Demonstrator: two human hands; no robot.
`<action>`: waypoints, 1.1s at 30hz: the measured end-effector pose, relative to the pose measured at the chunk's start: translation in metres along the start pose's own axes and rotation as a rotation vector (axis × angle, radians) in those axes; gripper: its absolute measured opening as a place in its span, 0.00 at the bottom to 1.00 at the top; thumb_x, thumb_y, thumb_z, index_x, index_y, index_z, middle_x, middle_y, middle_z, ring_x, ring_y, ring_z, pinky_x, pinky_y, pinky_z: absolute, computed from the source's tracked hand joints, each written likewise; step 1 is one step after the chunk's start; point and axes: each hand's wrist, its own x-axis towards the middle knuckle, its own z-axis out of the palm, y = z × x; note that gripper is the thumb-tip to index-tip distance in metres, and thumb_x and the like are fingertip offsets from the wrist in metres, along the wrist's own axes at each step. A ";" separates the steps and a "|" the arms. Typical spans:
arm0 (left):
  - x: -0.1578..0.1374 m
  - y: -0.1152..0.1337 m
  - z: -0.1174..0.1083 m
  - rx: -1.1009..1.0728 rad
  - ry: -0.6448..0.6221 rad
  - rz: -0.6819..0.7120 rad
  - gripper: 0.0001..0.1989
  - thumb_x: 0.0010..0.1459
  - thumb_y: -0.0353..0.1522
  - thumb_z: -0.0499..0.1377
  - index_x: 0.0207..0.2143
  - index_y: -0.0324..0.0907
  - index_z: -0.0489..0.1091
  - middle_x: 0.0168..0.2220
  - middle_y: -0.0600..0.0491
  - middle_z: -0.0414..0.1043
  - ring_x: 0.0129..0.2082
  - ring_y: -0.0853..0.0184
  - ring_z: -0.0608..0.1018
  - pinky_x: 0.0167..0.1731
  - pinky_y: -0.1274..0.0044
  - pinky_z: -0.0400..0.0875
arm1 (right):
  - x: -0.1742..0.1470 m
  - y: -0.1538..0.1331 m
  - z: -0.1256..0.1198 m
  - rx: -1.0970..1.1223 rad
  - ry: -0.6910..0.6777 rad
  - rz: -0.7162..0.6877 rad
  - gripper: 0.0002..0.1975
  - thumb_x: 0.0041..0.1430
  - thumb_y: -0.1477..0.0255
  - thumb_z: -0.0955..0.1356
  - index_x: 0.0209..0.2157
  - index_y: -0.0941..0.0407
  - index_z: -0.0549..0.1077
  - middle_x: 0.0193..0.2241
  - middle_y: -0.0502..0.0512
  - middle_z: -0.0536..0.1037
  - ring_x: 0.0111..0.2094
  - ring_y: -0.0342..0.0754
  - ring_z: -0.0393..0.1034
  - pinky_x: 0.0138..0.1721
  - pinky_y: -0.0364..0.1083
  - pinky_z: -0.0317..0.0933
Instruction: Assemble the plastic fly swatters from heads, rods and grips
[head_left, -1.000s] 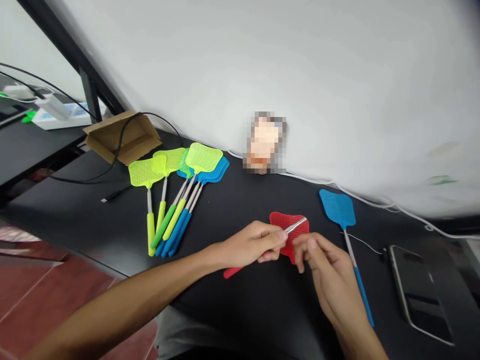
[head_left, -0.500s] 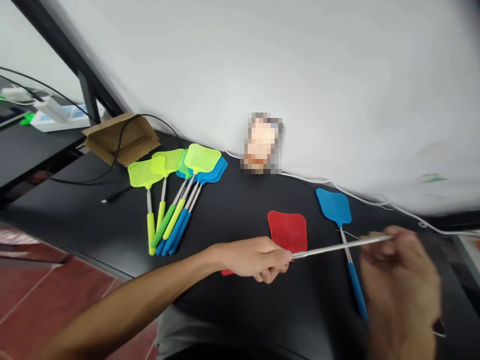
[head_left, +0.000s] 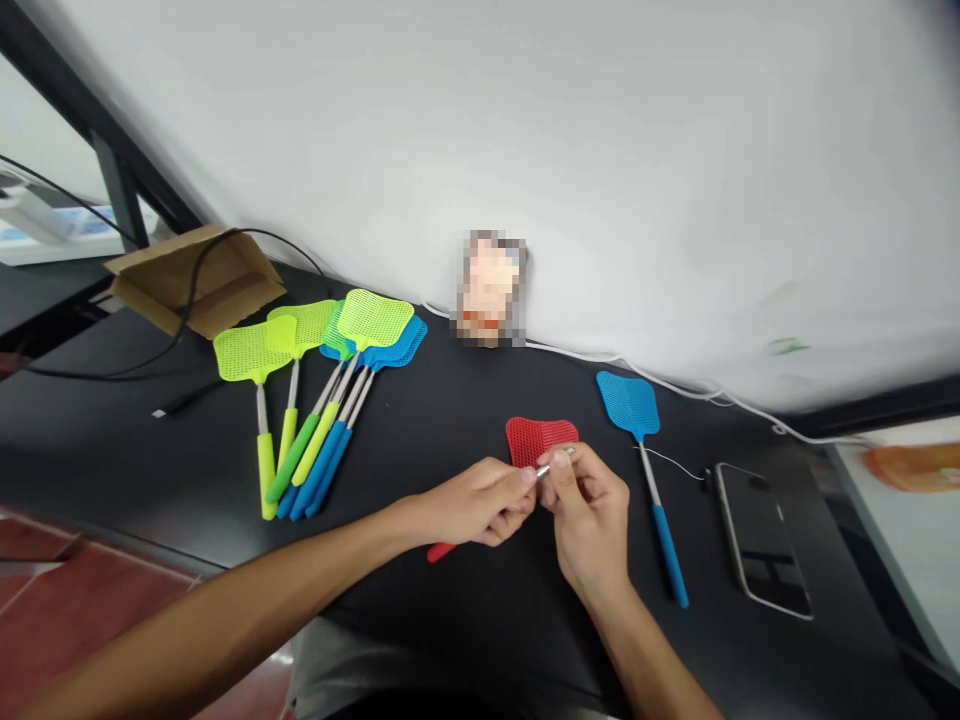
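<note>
My left hand [head_left: 484, 500] is closed around a red-gripped telescopic handle [head_left: 441, 551], whose red end sticks out below the palm. At its other end, a short piece of metal rod [head_left: 543, 470] shows between my hands. My right hand [head_left: 592, 515] pinches the rod's tip between thumb and fingers. Just behind my hands a red mesh fly swatter head [head_left: 534, 437] lies on the black table, its lower part hidden by them. To the right lies a blue fly swatter [head_left: 631, 405] with its handle toward me.
Several yellow, green and blue fly swatters [head_left: 375, 318] lie fanned out at left. Behind them stands an open cardboard box [head_left: 199, 280] with a black cable [head_left: 196, 280] across it. A phone [head_left: 761, 540] lies at right. A blurred-out object [head_left: 489, 290] leans on the white wall.
The long metal rod stretched between my hands is now mostly slid in. My right hand has come left, close to my left hand. The phone at right has come into view.
</note>
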 end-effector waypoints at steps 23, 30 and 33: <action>0.000 0.015 -0.009 0.200 -0.262 -0.092 0.28 0.69 0.55 0.47 0.27 0.43 0.57 0.22 0.60 0.52 0.20 0.74 0.56 0.21 0.78 0.51 | 0.037 -0.049 -0.130 0.173 0.492 -0.266 0.10 0.56 0.67 0.73 0.28 0.55 0.69 0.18 0.42 0.54 0.19 0.40 0.45 0.20 0.44 0.41; -0.010 0.015 -0.018 0.294 -0.221 -0.111 0.28 0.69 0.55 0.48 0.27 0.42 0.61 0.20 0.59 0.56 0.20 0.74 0.59 0.21 0.80 0.55 | 0.038 -0.045 -0.135 0.120 0.551 -0.337 0.10 0.59 0.68 0.71 0.25 0.53 0.69 0.19 0.44 0.52 0.19 0.42 0.43 0.21 0.47 0.38; -0.010 0.012 -0.017 0.315 -0.159 -0.163 0.31 0.67 0.59 0.46 0.31 0.41 0.65 0.18 0.59 0.58 0.17 0.73 0.60 0.17 0.80 0.54 | 0.040 -0.043 -0.113 0.170 0.531 -0.286 0.11 0.57 0.69 0.74 0.27 0.54 0.70 0.18 0.43 0.55 0.20 0.42 0.46 0.21 0.45 0.42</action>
